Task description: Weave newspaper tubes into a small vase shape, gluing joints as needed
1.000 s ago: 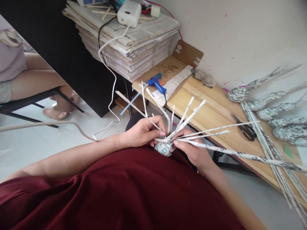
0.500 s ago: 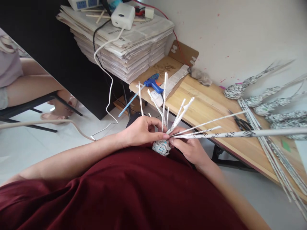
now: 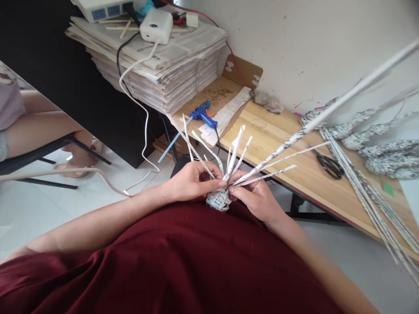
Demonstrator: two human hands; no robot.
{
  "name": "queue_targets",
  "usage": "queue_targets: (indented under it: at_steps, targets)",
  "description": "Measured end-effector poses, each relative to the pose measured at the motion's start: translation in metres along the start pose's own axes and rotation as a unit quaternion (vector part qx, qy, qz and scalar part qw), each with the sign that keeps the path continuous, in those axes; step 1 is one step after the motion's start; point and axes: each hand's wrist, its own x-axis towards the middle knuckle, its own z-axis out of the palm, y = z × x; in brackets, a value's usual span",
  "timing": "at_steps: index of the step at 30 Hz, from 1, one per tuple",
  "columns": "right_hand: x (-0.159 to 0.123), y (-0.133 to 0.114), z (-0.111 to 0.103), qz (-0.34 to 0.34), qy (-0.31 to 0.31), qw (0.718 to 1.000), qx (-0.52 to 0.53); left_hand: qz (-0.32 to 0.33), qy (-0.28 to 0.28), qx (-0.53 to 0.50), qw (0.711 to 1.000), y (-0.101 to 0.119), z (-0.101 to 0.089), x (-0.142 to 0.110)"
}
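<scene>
"Maroon cloth, the shirt, fills the near side. Where's the woven paper piece?"

"Between the two hands, just beyond the shirt and below the thumbs. The left hand is clamped on its left rim, thumb on top. The right hand grips its right side, thumb near and fingers behind the base of the paper strips."

"What differs from half a second ago?"

"The long strip stretched almost level to the right then; now it slants steeply up towards the far right. Another strip leans left over the left hand, where a tall one stood upright before. The grip sits at about the same place on the rim."

"Anything in the way?"

"The left thumb covers part of the rim, and the long strip crosses in front of the tabletop, hiding part of one woven bundle."

"And farther out?"

"A blue glue gun lies near the tabletop's left end. To the right are scissors, just beside some paper rods, with woven bundles beyond. Far left, a newspaper stack carries a white adapter, its white cable hanging down. Another person sits at the left edge."
</scene>
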Motion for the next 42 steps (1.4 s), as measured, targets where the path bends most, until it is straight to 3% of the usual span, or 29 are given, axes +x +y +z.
queue_targets:
  at_steps: [7,16,27,32,36,42]
  targets:
    - [-0.002,-0.001,0.001,0.021,0.004,1.0,-0.008,0.024,-0.031,0.055,0.998,0.003,-0.007,0.004]
    - [-0.004,-0.002,-0.005,0.07,-0.021,0.997,0.003,-0.031,-0.021,0.106,0.994,0.007,-0.004,0.005]
    - [-0.005,0.003,-0.01,0.04,-0.009,0.999,-0.021,-0.049,-0.052,0.022,0.997,-0.001,-0.001,0.004]
    - [-0.002,0.005,-0.007,0.073,0.019,0.997,0.02,-0.066,-0.052,-0.01,0.996,-0.001,0.001,0.004]
    - [0.001,0.005,-0.01,0.095,0.005,0.994,0.053,-0.056,-0.052,-0.027,0.997,-0.006,0.0,0.004]
    - [0.005,0.002,-0.015,0.054,-0.003,0.999,-0.002,-0.076,-0.032,-0.05,0.995,-0.007,-0.001,0.003]
